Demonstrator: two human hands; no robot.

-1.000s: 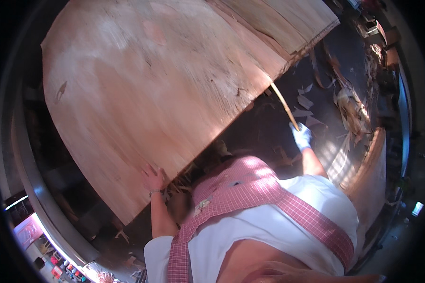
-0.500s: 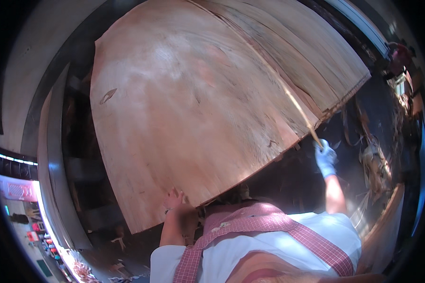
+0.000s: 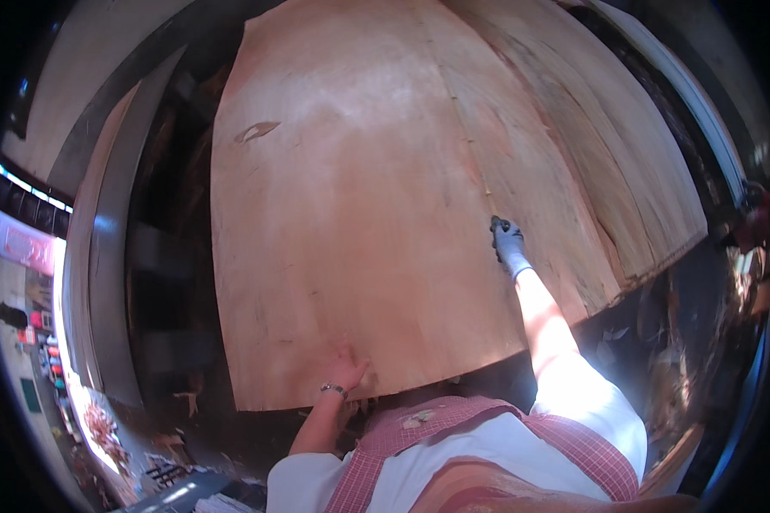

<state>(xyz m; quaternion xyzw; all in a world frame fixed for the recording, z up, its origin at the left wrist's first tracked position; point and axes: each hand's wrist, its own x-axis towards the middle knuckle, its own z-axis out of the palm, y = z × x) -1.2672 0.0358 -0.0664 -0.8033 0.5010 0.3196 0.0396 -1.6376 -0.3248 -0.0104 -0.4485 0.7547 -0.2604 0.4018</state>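
Observation:
A broad, thin sheet of wood veneer (image 3: pixel 342 248) lies in front of me, pale brown with an oval hole near its far left side. My left hand (image 3: pixel 346 371), bare with a bracelet at the wrist, rests on the sheet close to its near edge, fingers stretched out. In a grey glove, my right hand (image 3: pixel 508 243) is closed round the near end of a long thin stick (image 3: pixel 471 144). The stick runs away from me over the sheet.
More veneer with split, dark edges (image 3: pixel 616 162) lies to the right. A long board (image 3: pixel 111 231) stands at the left beyond a dark gap. Torn wood scraps (image 3: pixel 672 350) hang or lie at the right. A red object (image 3: pixel 751 214) is at the far right.
My right hand has moved left and away from me, from beyond the near edge to over the sheet, carrying the stick. My left hand stays near the sheet's edge. The view has shifted.

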